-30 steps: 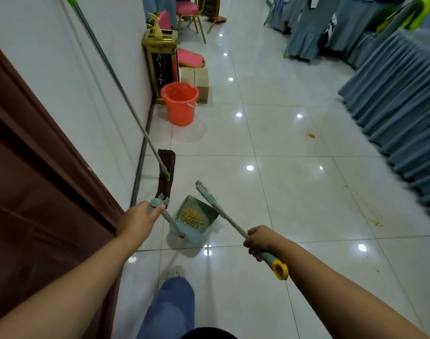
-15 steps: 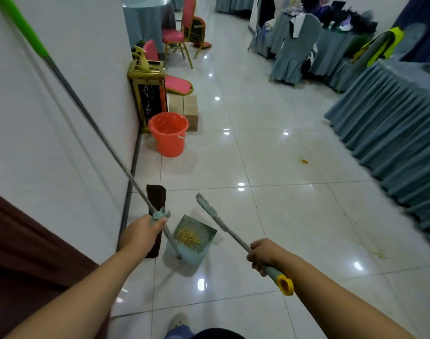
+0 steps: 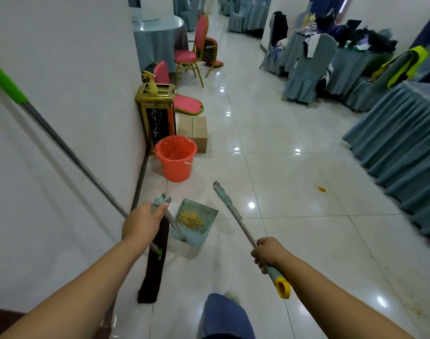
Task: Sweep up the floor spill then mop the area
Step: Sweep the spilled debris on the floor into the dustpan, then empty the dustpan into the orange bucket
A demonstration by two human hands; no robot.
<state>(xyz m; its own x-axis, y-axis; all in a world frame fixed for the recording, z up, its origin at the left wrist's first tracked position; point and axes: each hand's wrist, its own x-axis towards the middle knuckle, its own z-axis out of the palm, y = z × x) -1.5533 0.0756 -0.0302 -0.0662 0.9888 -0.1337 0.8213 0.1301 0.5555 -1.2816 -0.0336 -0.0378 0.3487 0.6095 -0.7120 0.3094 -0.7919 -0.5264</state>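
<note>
Loaded dustpan [image 3: 194, 222], its handle gripped by the left hand [image 3: 140, 223], has been carried nearer the orange bucket [image 3: 176, 159]; the broom [image 3: 230, 206] is clasped in the right hand [image 3: 267, 253]. Sweeping is judged largely done; emptying and mopping outstanding

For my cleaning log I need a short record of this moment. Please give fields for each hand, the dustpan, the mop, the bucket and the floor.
Left hand: grips the top of the dustpan handle
Right hand: grips the broom near its yellow-capped end
Dustpan: holds yellow debris
Mop: leans on the left wall, dark head on the floor
Bucket: orange, by the wall, ahead of the dustpan
Floor: one orange spot to the right; faint stains at lower right
</note>
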